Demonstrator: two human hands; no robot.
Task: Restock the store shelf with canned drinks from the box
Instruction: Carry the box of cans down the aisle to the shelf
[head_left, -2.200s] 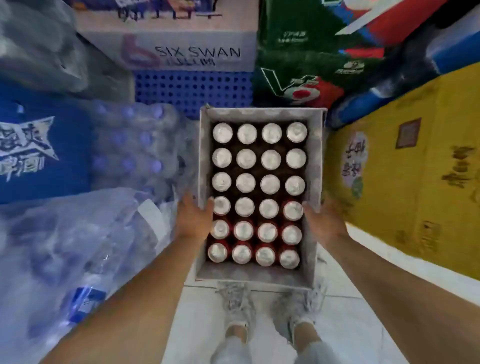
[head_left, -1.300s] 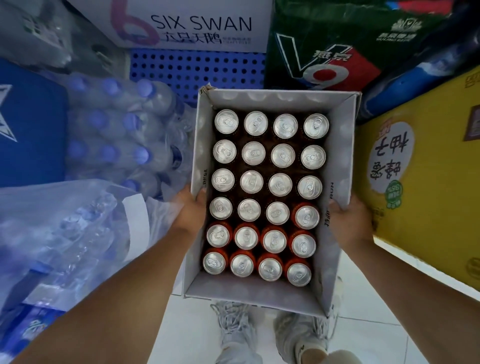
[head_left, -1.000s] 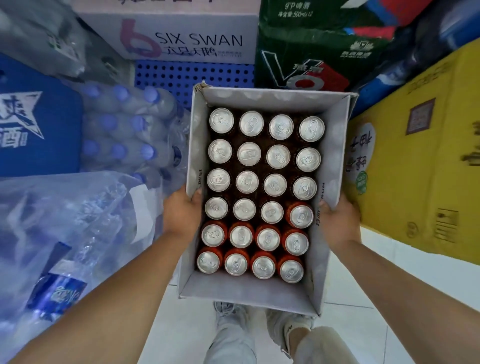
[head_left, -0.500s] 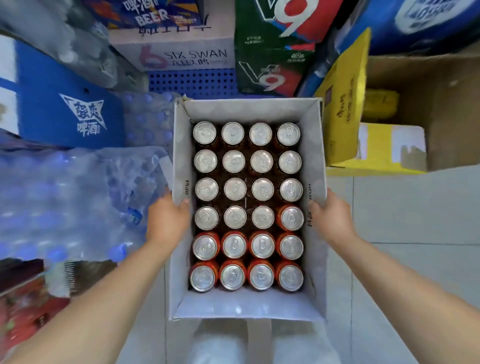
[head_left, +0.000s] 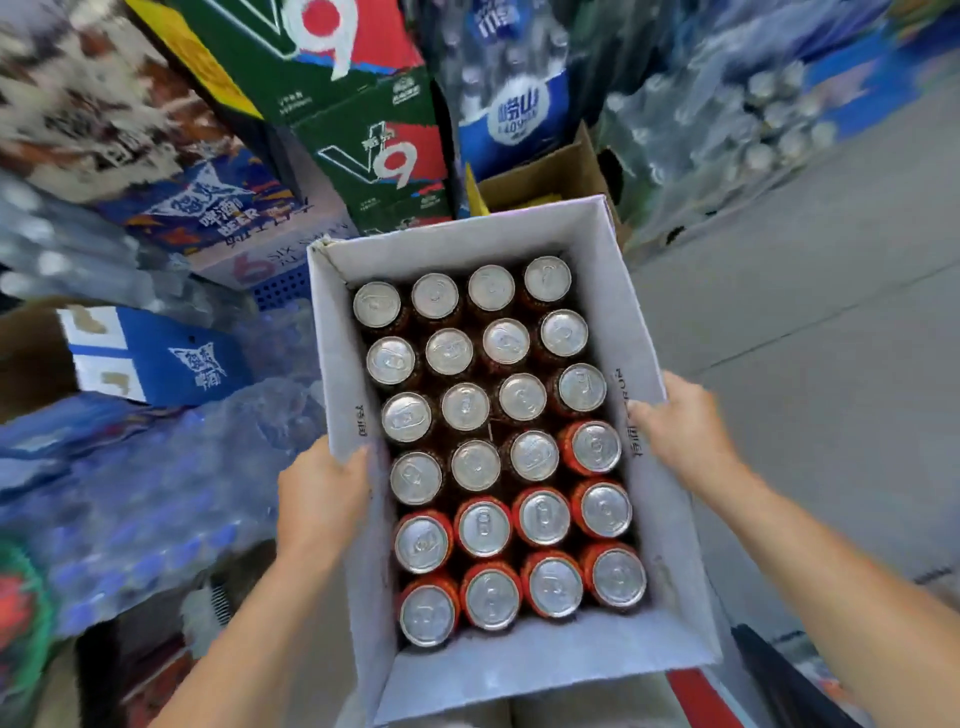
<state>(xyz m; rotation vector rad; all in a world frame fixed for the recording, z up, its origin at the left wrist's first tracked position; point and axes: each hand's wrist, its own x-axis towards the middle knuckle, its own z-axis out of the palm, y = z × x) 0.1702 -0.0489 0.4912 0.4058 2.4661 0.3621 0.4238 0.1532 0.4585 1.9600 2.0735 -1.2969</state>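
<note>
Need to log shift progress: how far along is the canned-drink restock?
Done: the cardboard box is open at the top. In hand: the left hand and right hand grip its side walls, carrying it. Left: nearly everything. All twenty-four cans fill a four-by-six grid with none taken out, and no shelf slot being filled is in view.

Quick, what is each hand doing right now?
The left hand grips the box by its left wall.
The right hand grips its right wall.

Bright even light, soft glare on can tops (head_left: 483, 527), motion blur and wide-angle bending at edges
</note>
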